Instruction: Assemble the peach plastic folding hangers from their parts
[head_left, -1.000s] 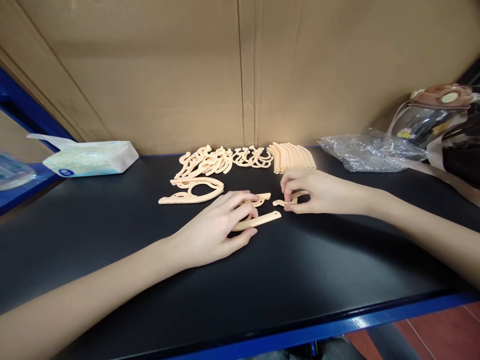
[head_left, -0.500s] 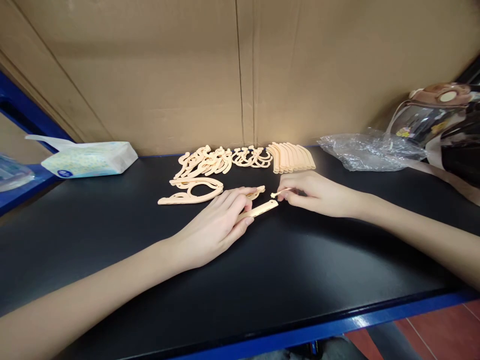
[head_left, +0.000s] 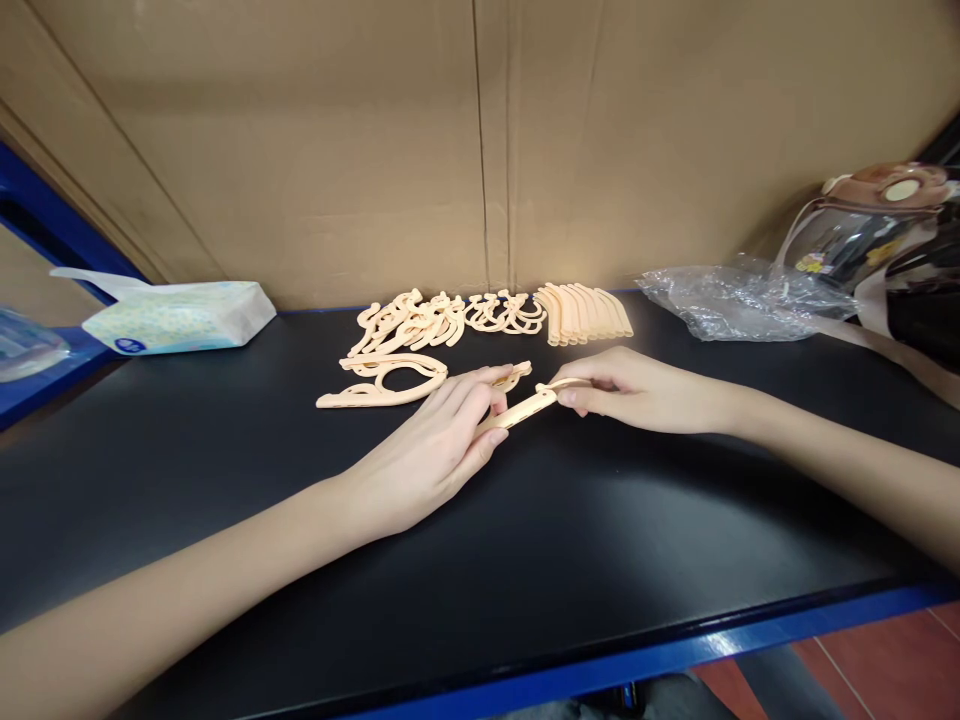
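Observation:
My left hand (head_left: 446, 440) is closed round a peach plastic hanger part (head_left: 525, 410), low over the black table. One end of that part sticks out to the right past my thumb, and a further section shows beyond my fingers. Between the thumb and fingers of my right hand (head_left: 645, 390) is a thin curved hanger arm (head_left: 564, 383). Its tip touches the end of the left-hand part; whether the two are joined I cannot tell. A folded hanger (head_left: 360, 398) lies to the left of my left fingers.
Along the cardboard back wall (head_left: 337, 150) lie loose hanger pieces (head_left: 409, 322), hooks (head_left: 506, 314) and a row of curved arms (head_left: 585, 314). A tissue pack (head_left: 187, 318) is at left. Clear plastic wrapping (head_left: 742, 302) and a bottle (head_left: 847, 235) stand at right.
My right hand has brought the curved arm onto the end of the left-hand hanger part, closing the small gap between them. My left hand has hardly moved.

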